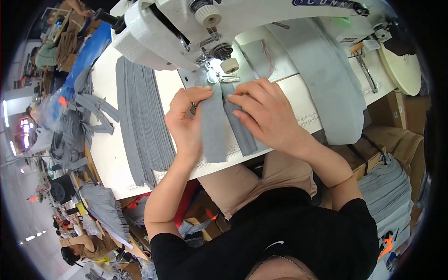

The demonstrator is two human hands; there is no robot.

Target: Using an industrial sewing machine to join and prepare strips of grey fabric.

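Observation:
Two grey fabric strips lie under the sewing machine's presser foot, side by side and running toward me. My left hand pinches the upper part of the left fabric strip between thumb and fingers, and a small dark metal loop shows against its palm, too little of it to name. Curled over the right fabric strip, my right hand holds its edge with thumb and fingertips close to the foot. The lower ends of both strips hang toward the table's front edge. The white sewing machine stands over the work.
A long stack of grey strips lies left of my hands. Wide grey fabric pieces drape over the table at right, near metal scissors. Loose strips hang off the left side. More folded fabric sits lower right.

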